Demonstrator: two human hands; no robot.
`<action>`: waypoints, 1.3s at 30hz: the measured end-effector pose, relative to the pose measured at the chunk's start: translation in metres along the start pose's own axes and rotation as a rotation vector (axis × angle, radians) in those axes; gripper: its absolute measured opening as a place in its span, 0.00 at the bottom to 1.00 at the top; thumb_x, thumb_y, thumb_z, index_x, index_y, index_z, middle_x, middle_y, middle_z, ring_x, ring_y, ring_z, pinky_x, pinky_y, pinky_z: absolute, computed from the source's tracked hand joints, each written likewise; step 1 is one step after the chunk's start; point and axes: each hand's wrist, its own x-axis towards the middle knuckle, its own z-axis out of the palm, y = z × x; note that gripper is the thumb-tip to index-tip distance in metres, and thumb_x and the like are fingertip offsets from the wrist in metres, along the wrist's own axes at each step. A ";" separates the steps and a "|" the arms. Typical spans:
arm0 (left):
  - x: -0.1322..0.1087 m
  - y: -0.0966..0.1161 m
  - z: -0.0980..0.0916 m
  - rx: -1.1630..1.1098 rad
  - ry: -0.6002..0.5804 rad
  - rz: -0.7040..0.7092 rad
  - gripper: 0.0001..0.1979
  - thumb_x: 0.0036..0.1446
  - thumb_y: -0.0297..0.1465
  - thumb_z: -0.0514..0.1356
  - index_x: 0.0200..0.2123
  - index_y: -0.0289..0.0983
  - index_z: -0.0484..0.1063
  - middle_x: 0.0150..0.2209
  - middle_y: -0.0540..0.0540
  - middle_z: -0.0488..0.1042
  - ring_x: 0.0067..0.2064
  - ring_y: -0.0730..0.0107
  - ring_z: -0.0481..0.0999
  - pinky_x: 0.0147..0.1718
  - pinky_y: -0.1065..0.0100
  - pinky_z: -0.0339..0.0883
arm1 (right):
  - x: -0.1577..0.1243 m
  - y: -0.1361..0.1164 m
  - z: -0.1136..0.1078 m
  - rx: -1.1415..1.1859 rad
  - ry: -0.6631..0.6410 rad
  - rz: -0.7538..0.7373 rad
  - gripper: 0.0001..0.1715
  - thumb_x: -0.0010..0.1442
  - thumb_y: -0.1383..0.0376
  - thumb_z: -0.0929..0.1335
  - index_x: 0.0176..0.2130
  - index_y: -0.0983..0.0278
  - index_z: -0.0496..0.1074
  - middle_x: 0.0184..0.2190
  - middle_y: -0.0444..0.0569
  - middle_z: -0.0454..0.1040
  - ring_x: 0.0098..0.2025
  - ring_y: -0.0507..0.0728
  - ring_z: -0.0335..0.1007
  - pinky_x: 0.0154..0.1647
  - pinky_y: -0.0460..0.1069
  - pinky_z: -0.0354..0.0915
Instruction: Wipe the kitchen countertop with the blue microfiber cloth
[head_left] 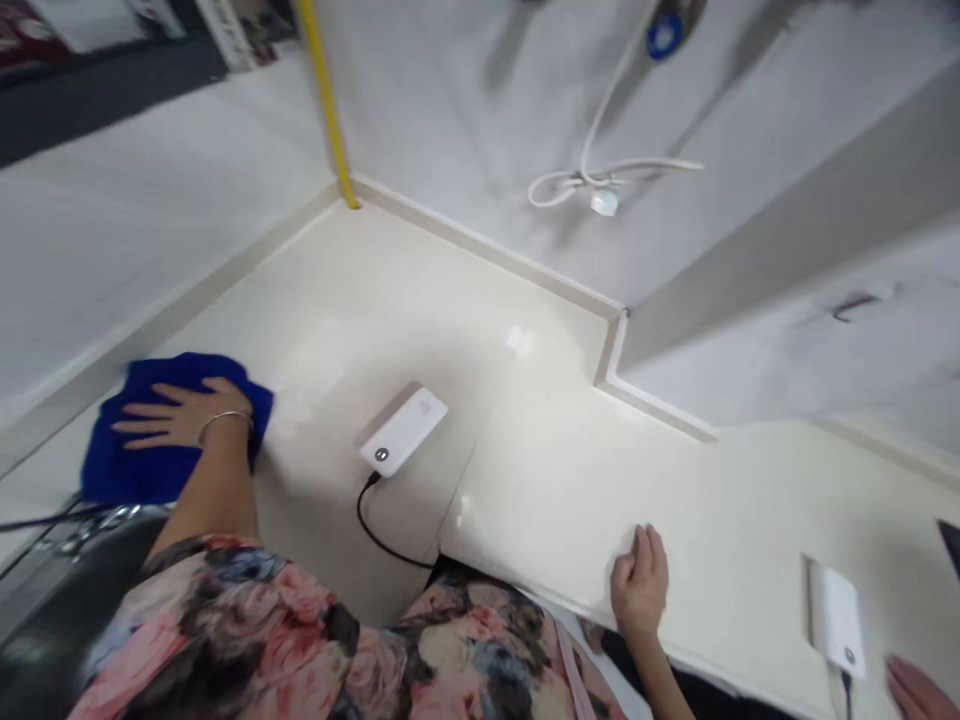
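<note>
My left hand (176,418) lies flat on a crumpled blue cloth (142,475), fingers spread, pressing it against the cream countertop (337,300) near the left wall. A thin bracelet circles that wrist. Close to the counter's front edge rests my right hand (641,578), its fingers loosely bent and nothing visible in them. Between the two hands, a white power bank (405,430) with a small lit display sits on the counter. A black cable (369,520) runs from it toward the front edge.
A second white power bank (840,620) is at the right, beside another person's hand (919,690). A dark sink (82,610) lies at lower left. A yellow pipe (330,110) meets the back corner; a white cord (592,175) hangs on the wall.
</note>
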 end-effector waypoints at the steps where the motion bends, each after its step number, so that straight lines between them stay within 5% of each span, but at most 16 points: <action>1: -0.001 0.006 0.001 0.021 -0.006 -0.028 0.43 0.62 0.50 0.33 0.76 0.38 0.45 0.77 0.31 0.39 0.77 0.35 0.36 0.68 0.30 0.33 | 0.001 -0.003 -0.001 -0.009 0.001 0.007 0.32 0.70 0.65 0.59 0.70 0.70 0.61 0.68 0.66 0.63 0.70 0.70 0.60 0.67 0.70 0.65; 6: -0.026 0.054 0.009 0.051 -0.016 0.019 0.48 0.55 0.50 0.40 0.76 0.38 0.42 0.77 0.33 0.37 0.77 0.38 0.38 0.69 0.33 0.34 | 0.007 -0.014 -0.004 -0.049 -0.018 0.051 0.34 0.69 0.69 0.59 0.71 0.67 0.58 0.69 0.63 0.62 0.72 0.67 0.57 0.70 0.68 0.62; 11: -0.086 0.140 0.020 0.077 -0.073 0.219 0.47 0.59 0.52 0.40 0.76 0.35 0.42 0.77 0.31 0.37 0.77 0.34 0.37 0.69 0.30 0.34 | 0.012 -0.022 -0.007 -0.073 -0.025 0.100 0.34 0.68 0.70 0.59 0.71 0.67 0.59 0.69 0.62 0.62 0.72 0.67 0.56 0.70 0.68 0.62; 18: -0.206 0.261 0.038 0.113 -0.263 0.690 0.41 0.69 0.47 0.42 0.76 0.29 0.40 0.77 0.26 0.31 0.75 0.27 0.28 0.67 0.27 0.28 | 0.018 -0.025 -0.009 -0.070 -0.026 0.121 0.36 0.67 0.71 0.61 0.72 0.64 0.56 0.69 0.60 0.62 0.73 0.65 0.56 0.71 0.67 0.62; 23: -0.315 0.302 0.043 0.063 -0.335 1.007 0.41 0.71 0.45 0.45 0.75 0.24 0.39 0.76 0.23 0.31 0.74 0.24 0.26 0.68 0.28 0.24 | 0.022 -0.026 -0.013 -0.057 -0.036 0.149 0.36 0.67 0.71 0.60 0.71 0.63 0.57 0.68 0.59 0.64 0.73 0.65 0.57 0.70 0.67 0.63; 26: -0.375 0.299 0.042 0.036 -0.363 1.175 0.40 0.70 0.44 0.46 0.75 0.25 0.40 0.76 0.24 0.32 0.75 0.26 0.26 0.69 0.30 0.24 | 0.023 -0.026 -0.014 -0.034 -0.046 0.170 0.36 0.67 0.70 0.61 0.71 0.61 0.57 0.68 0.59 0.64 0.72 0.66 0.57 0.69 0.68 0.63; 30: -0.425 0.266 0.037 0.010 -0.374 1.371 0.40 0.69 0.45 0.45 0.76 0.30 0.44 0.77 0.30 0.35 0.76 0.33 0.28 0.70 0.31 0.24 | 0.022 -0.023 -0.012 -0.016 -0.053 0.178 0.36 0.67 0.70 0.61 0.71 0.61 0.57 0.69 0.59 0.63 0.73 0.66 0.55 0.70 0.68 0.62; 39: -0.470 0.116 0.023 0.030 -0.341 1.682 0.37 0.69 0.44 0.47 0.76 0.34 0.49 0.78 0.35 0.38 0.77 0.40 0.30 0.73 0.36 0.28 | 0.014 -0.018 0.002 0.019 -0.031 0.182 0.35 0.67 0.69 0.60 0.71 0.65 0.57 0.70 0.61 0.61 0.75 0.66 0.50 0.72 0.70 0.57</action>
